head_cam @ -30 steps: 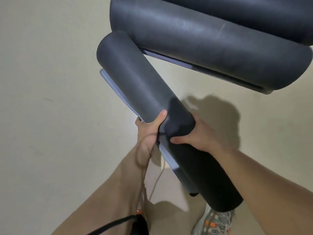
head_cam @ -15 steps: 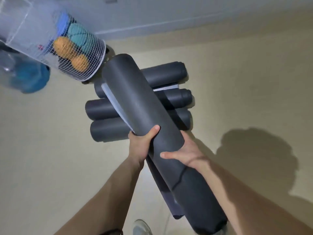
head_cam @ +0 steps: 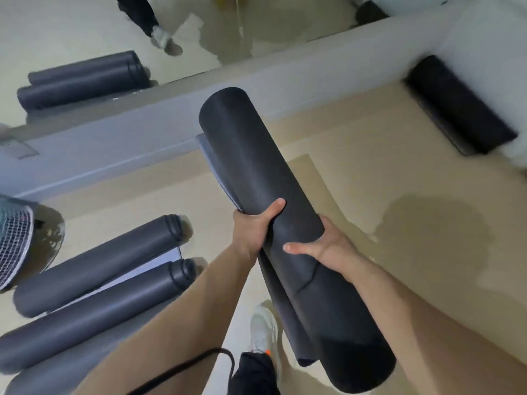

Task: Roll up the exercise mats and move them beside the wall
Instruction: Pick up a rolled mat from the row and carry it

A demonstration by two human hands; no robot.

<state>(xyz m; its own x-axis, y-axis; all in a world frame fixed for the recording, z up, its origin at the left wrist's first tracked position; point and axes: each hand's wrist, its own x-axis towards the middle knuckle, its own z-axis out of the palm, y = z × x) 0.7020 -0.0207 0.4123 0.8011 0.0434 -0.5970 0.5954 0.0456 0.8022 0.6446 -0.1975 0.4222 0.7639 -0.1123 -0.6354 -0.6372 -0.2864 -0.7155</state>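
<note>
I hold a rolled dark grey exercise mat (head_cam: 256,172) in the air, its far end pointing toward the wall (head_cam: 142,129). My left hand (head_cam: 252,228) grips it from the left with the thumb on top. My right hand (head_cam: 322,246) clasps it from the right, fingers across the roll. The mat's loose outer flap hangs below the roll. Three rolled mats (head_cam: 94,269) lie side by side on the floor at the lower left. Another rolled mat (head_cam: 459,106) lies by the wall at the upper right.
A mirror (head_cam: 85,38) above the low wall ledge reflects rolled mats and a person's leg. A wire mesh basket (head_cam: 14,246) stands at the left edge. My shoe (head_cam: 263,329) is on the beige floor (head_cam: 370,181), and a black cable crosses the bottom.
The view has swung right: the pile of rolled mats went from straight ahead to the lower left, and the mirror wall and a far mat came into sight. Both hands keep their grip.
</note>
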